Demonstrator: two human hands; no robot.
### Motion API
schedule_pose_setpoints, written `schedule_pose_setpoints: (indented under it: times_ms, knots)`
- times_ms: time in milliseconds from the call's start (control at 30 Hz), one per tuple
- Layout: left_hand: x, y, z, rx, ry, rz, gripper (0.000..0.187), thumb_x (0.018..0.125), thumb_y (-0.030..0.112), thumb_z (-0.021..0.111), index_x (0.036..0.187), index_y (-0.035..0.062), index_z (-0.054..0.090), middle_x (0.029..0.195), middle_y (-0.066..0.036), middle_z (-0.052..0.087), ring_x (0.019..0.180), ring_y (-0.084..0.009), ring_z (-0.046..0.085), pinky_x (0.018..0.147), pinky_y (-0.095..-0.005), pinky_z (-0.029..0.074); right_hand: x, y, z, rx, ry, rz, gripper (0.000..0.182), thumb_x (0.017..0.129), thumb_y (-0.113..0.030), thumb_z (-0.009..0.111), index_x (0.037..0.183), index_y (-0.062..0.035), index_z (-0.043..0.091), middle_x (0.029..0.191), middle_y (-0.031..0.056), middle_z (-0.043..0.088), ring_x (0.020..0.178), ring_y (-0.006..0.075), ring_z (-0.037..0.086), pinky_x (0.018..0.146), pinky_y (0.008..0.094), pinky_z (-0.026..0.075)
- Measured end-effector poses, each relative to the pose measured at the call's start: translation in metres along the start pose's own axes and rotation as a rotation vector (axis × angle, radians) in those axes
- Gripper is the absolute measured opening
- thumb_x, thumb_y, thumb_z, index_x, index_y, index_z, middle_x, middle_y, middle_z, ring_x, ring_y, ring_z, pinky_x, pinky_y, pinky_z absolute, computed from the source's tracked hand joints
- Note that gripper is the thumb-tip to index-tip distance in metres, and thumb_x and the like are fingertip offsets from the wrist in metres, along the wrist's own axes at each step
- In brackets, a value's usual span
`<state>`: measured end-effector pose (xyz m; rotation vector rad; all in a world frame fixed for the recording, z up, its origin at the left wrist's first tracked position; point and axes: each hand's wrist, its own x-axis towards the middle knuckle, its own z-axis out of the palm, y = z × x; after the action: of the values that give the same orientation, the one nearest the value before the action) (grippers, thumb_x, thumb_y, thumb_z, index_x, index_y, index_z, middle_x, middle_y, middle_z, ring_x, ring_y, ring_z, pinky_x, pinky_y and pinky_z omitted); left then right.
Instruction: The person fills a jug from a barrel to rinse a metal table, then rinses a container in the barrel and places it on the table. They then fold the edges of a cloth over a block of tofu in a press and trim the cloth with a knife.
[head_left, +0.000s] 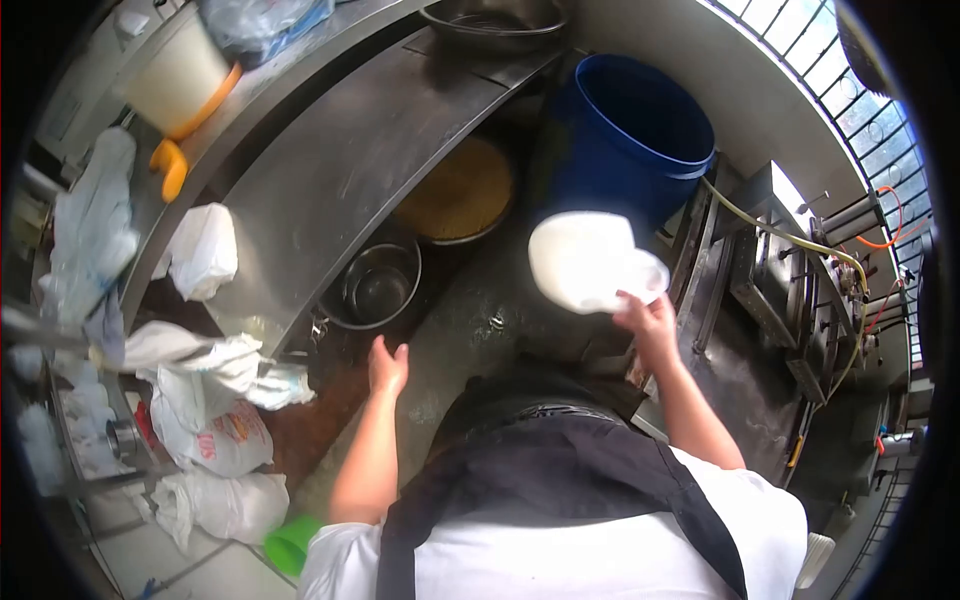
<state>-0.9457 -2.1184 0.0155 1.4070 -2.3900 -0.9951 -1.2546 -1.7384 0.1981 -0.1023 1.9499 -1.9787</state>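
Note:
My right hand (648, 318) grips the rim of a white plastic container (585, 258), which is held up in front of the blue barrel's lower part. My left hand (388, 368) is empty, its thumb and fingers apart, just below a round metal pot (376, 284). That pot sits low beside the edge of the steel counter (330, 150). Behind it, partly under the counter, is a wide round vessel with a yellowish-brown surface (460, 190).
A big blue barrel (640, 125) stands at the back. Gas burners (775, 270) with hoses line the right. Plastic bags (225, 435) and a green container (292, 545) are at lower left. A metal basin (495, 18) and a white bucket (180, 75) rest higher up.

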Motion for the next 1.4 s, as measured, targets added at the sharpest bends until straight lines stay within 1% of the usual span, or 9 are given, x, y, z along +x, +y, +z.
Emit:
schedule_pose_setpoints:
  times_ms: [133, 267, 367, 633, 800, 933, 1000, 1100, 1400]
  knots:
    - [0.051, 0.103, 0.002, -0.072, -0.118, 0.411, 0.048, 0.097, 0.031, 0.073, 0.13, -0.0047, 0.067, 0.136, -0.028, 0.064, 0.13, -0.044, 0.059, 0.113, -0.0482, 0.046, 0.115, -0.072, -0.025, -0.078, 0.175, -0.439, 0.032, 0.105, -0.022, 0.069, 0.131, -0.0049, 0.062, 0.107, 0.0046, 0.071, 0.091, 0.0087, 0.067, 0.078, 0.0276, 0.057]
    - [0.096, 0.16, 0.015, -0.066, -0.142, 0.489, 0.05, 0.096, 0.03, 0.074, 0.131, -0.0047, 0.066, 0.137, -0.027, 0.063, 0.129, -0.0446, 0.058, 0.113, -0.0505, 0.045, 0.251, -0.124, -0.035, -0.665, 0.461, -0.741, 0.037, 0.103, -0.03, 0.069, 0.123, 0.0011, 0.065, 0.105, 0.0202, 0.074, 0.101, 0.0355, 0.073, 0.09, 0.0444, 0.056]
    - [0.157, 0.186, 0.031, 0.056, -0.023, 0.521, 0.06, 0.094, 0.029, 0.077, 0.141, -0.0047, 0.058, 0.144, -0.029, 0.056, 0.134, -0.0472, 0.052, 0.116, -0.0525, 0.042, 0.394, -0.116, -0.054, -1.075, 0.336, -0.771, 0.04, 0.102, -0.033, 0.068, 0.125, -0.0009, 0.065, 0.117, 0.0261, 0.072, 0.114, 0.046, 0.068, 0.096, 0.05, 0.054]
    - [0.352, 0.318, 0.079, 0.38, -0.046, 0.25, 0.092, 0.094, 0.044, 0.077, 0.161, -0.0018, 0.034, 0.166, -0.033, 0.028, 0.152, -0.052, 0.029, 0.125, -0.056, 0.029, 0.665, -0.05, -0.041, -1.511, 0.001, -0.137, 0.031, 0.098, -0.024, 0.064, 0.124, -0.0087, 0.071, 0.125, 0.0186, 0.075, 0.12, 0.039, 0.07, 0.1, 0.049, 0.057]
    - [0.417, 0.418, 0.127, 0.599, -0.305, -0.147, 0.136, 0.084, 0.061, 0.082, 0.169, 0.0018, -0.006, 0.175, -0.032, -0.007, 0.161, -0.0528, -0.01, 0.127, -0.0687, 0.004, 0.776, 0.044, -0.066, -1.553, -0.183, 0.219, 0.04, 0.099, -0.022, 0.062, 0.137, -0.0094, 0.068, 0.138, 0.0192, 0.07, 0.131, 0.0354, 0.066, 0.106, 0.0527, 0.054]
    - [0.432, 0.397, 0.136, 0.621, -0.363, -0.134, 0.148, 0.079, 0.064, 0.085, 0.167, 0.0017, -0.015, 0.174, -0.032, -0.015, 0.159, -0.053, -0.017, 0.123, -0.0738, -0.001, 0.791, 0.148, -0.104, -1.779, -0.47, 0.475, 0.055, 0.1, -0.034, 0.064, 0.151, -0.0141, 0.06, 0.167, 0.021, 0.041, 0.152, 0.0393, 0.045, 0.121, 0.0622, 0.035]
    - [0.437, 0.398, 0.138, 0.637, -0.4, -0.162, 0.15, 0.078, 0.065, 0.085, 0.167, 0.0015, -0.017, 0.173, -0.033, -0.017, 0.159, -0.053, -0.019, 0.123, -0.0738, -0.002, 0.777, 0.217, -0.123, -1.923, -0.551, 0.429, 0.059, 0.101, -0.041, 0.061, 0.153, -0.0139, 0.058, 0.168, 0.0254, 0.036, 0.152, 0.0441, 0.042, 0.124, 0.0638, 0.029]
    - [0.442, 0.401, 0.138, 0.651, -0.444, -0.203, 0.152, 0.077, 0.065, 0.086, 0.165, 0.0006, -0.02, 0.172, -0.033, -0.021, 0.158, -0.053, -0.022, 0.123, -0.0735, -0.003, 0.751, 0.327, -0.127, -1.988, -0.173, 0.45, 0.065, 0.104, -0.043, 0.052, 0.16, -0.0117, 0.047, 0.163, 0.0418, 0.031, 0.15, 0.0596, 0.034, 0.111, 0.0745, 0.038]
    - [0.447, 0.395, 0.137, 0.655, -0.479, -0.185, 0.152, 0.079, 0.067, 0.083, 0.163, -0.0024, -0.022, 0.169, -0.037, -0.023, 0.156, -0.0564, -0.025, 0.121, -0.0747, -0.005, 0.802, 0.298, 0.101, -1.2, -0.328, 0.408, 0.05, 0.103, -0.033, 0.059, 0.146, -0.0063, 0.056, 0.143, 0.0316, 0.05, 0.133, 0.0473, 0.05, 0.105, 0.0605, 0.044]
